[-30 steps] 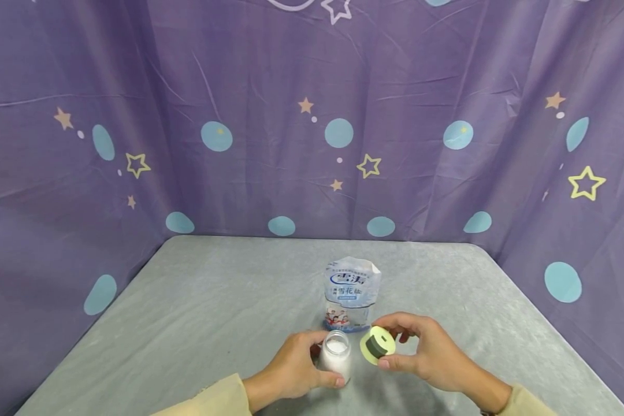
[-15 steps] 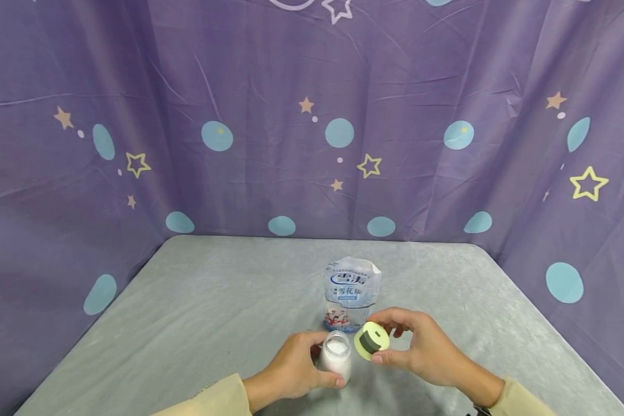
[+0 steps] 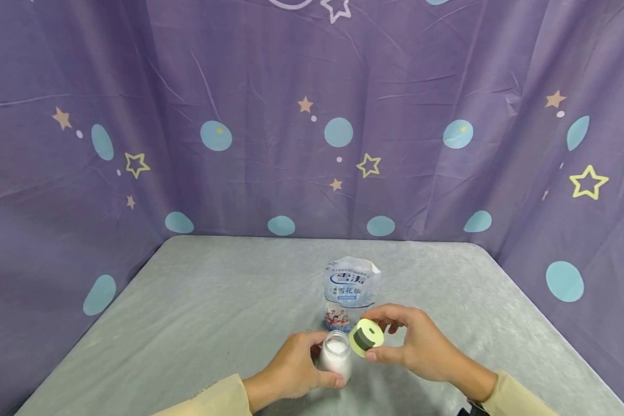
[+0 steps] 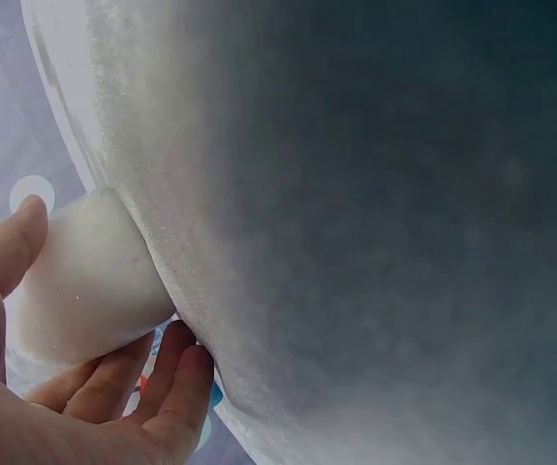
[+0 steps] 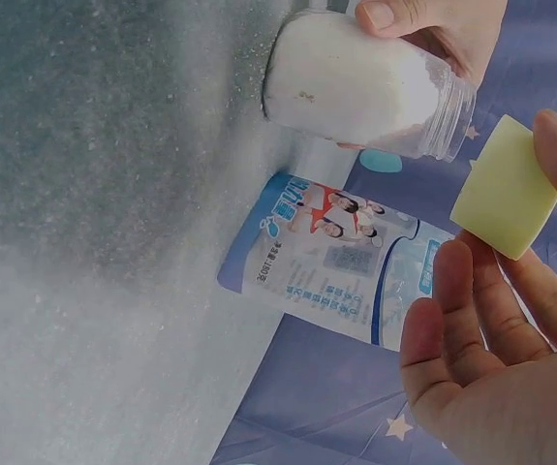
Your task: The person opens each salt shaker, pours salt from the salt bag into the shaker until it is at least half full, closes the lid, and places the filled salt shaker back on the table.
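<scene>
My left hand (image 3: 296, 365) grips a clear jar (image 3: 335, 363) that stands on the table, its mouth uncovered and white grains filling it nearly to the neck. In the left wrist view, thumb and fingers curve round the jar (image 4: 94, 281). A pale yellow-green lid (image 3: 370, 331) with a dark patch is pinched between the thumb and fingers of my right hand (image 3: 421, 345). The lid is tilted, close to the right of the jar's rim. In the right wrist view a small gap shows between the lid (image 5: 507, 189) and the threaded neck.
Just behind the hands, a blue-and-white salt pouch (image 3: 351, 289) stands upright on the grey cloth-covered table (image 3: 229, 289). A purple curtain (image 3: 270, 75) with stars and dots hangs round the table's back and sides.
My right hand has moved left and slightly away from me, carrying the lid closer to the jar's mouth. The left hand and jar have stayed in place.
</scene>
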Available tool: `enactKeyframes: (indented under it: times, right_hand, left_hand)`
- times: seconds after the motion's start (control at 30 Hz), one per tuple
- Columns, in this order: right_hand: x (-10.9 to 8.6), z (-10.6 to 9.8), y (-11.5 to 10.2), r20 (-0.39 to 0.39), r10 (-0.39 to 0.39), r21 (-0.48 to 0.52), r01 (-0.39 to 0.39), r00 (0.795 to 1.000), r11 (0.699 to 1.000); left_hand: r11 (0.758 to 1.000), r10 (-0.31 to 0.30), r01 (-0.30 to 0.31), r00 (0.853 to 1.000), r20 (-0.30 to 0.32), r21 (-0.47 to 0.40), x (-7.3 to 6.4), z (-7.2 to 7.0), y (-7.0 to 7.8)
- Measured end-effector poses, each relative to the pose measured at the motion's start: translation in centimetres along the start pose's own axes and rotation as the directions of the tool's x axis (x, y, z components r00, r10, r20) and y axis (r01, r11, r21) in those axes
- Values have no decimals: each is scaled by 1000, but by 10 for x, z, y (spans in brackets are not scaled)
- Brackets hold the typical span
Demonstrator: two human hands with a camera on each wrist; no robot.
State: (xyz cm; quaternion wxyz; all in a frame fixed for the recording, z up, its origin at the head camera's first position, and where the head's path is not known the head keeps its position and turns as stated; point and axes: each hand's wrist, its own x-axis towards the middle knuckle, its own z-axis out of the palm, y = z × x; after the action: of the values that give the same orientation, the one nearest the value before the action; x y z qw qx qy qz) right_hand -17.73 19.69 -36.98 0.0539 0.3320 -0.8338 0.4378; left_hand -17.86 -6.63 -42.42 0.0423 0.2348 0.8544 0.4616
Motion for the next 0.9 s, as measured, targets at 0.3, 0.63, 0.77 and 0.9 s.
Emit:
enactKeyframes:
  times: [0.3,0.63,0.77,0.9]
  right_hand:
    - [6,3,-2,19,-11,-2,11,1000,1000]
    - [13,6,-5,21,-44,-28,45,999,999]
    - [16,6,-6,23,-42,-46,43,999,998]
    - [19,8,-8,33,-41,-56,43,999,998]
  left_hand:
    - [1000,-6,6,1000,11,-26,0,0,1]
    - [1000,1,-1,1000,10,-21,-1,-1,3]
    - [1000,9,-9,1000,11,-22,0,-2,2]
    - [1000,12,-12,1000,16,-25,0,-2,2]
